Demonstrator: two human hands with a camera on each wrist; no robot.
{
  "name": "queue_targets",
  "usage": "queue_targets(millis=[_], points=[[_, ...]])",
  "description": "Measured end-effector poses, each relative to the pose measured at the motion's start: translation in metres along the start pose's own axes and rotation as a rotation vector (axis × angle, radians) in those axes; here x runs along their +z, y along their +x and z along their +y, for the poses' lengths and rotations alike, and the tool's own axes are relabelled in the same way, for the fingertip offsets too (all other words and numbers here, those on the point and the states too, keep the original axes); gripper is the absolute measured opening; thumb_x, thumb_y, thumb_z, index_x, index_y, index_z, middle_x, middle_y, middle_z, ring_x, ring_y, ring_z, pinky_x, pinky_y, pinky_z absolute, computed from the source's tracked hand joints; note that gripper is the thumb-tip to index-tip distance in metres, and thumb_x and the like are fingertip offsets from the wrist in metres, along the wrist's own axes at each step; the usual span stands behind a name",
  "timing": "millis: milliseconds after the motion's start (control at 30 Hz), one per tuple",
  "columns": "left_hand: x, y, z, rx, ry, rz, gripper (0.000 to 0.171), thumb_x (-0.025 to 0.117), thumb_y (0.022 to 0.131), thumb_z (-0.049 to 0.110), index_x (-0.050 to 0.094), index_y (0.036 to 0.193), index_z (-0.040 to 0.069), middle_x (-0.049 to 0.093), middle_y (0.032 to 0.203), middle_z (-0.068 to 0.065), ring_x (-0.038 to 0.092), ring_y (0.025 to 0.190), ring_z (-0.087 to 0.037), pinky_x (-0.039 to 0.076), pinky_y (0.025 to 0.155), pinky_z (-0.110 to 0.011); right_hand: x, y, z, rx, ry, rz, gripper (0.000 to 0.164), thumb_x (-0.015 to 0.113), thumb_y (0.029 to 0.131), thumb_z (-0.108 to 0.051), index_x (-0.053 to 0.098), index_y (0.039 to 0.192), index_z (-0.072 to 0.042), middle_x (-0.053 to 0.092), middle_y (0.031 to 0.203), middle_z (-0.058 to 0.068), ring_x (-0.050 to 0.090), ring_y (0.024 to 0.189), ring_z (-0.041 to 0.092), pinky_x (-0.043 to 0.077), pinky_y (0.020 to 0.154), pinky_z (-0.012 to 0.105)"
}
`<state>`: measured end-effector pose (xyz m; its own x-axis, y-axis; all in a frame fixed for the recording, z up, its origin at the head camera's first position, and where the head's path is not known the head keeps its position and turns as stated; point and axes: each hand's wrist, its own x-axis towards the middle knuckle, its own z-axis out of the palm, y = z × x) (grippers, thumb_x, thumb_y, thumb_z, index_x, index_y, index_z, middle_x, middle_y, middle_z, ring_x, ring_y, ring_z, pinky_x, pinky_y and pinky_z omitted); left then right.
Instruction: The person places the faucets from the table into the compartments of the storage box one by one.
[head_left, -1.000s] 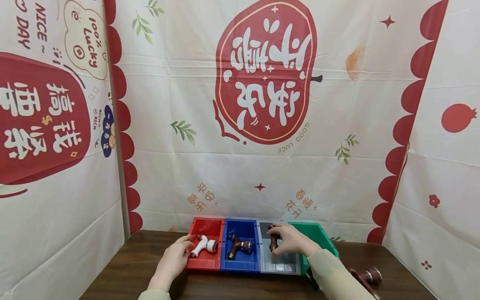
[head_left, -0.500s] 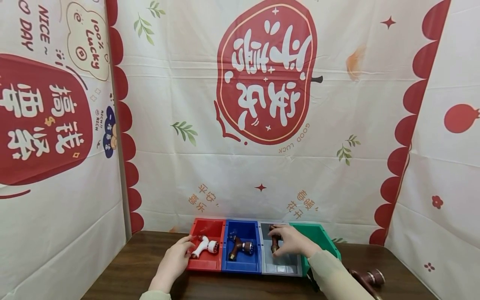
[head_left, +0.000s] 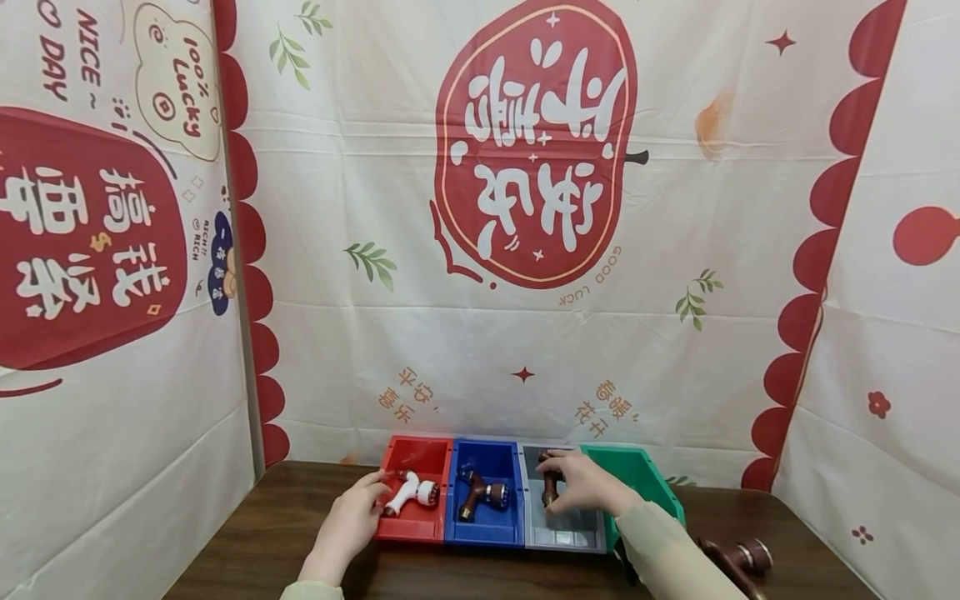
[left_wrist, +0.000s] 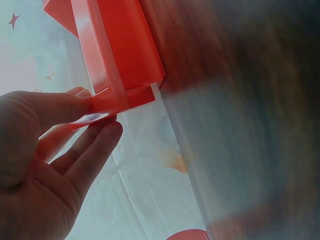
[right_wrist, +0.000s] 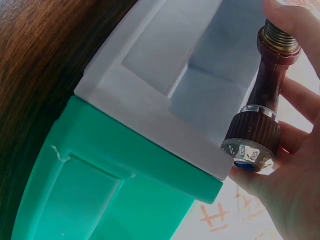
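Observation:
With fingers and thumb, my left hand [head_left: 347,518] pinches the outer edge of the red bin [left_wrist: 132,45], as the left wrist view shows. A white tap [head_left: 409,494] with a ribbed knob lies in that bin. In the blue bin [head_left: 480,533] beside it lies a brown tap [head_left: 480,496]. My right hand [head_left: 587,482] grips another brown tap [right_wrist: 265,92] at the grey bin [head_left: 562,537]. Its brass threaded end is by the thumb, and its ribbed knob with a silver cap lies against the fingers.
The green bin [head_left: 637,473] stands at the right end of the row, against the grey one. A further brown tap [head_left: 738,557] lies on the dark wooden table [head_left: 240,533] beyond my right sleeve. Printed cloth [head_left: 465,350] hangs behind and at both sides.
The head view has shifted very slightly. Both hands keep their places at the red and grey bins.

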<state>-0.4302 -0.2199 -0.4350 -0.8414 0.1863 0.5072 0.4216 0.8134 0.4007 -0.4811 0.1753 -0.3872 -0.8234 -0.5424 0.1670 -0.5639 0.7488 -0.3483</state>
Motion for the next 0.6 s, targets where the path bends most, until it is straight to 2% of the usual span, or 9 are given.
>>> queue_targets(millis=[600], points=[[-0.0001, -0.0011, 0.0022, -0.022, 0.001, -0.004, 0.019, 0.069, 0.081, -0.005, 0.073, 0.097, 0.004, 0.061, 0.126, -0.016, 0.062, 0.108, -0.033, 0.050, 0.089, -0.048, 0.0066, 0.0023, 0.0010, -0.013, -0.019, 0.003, 0.059, 0.082, 0.067, -0.029, 0.067, 0.118, -0.004, 0.051, 0.136, 0.023, 0.048, 0.123, 0.042, 0.044, 0.094, 0.058]])
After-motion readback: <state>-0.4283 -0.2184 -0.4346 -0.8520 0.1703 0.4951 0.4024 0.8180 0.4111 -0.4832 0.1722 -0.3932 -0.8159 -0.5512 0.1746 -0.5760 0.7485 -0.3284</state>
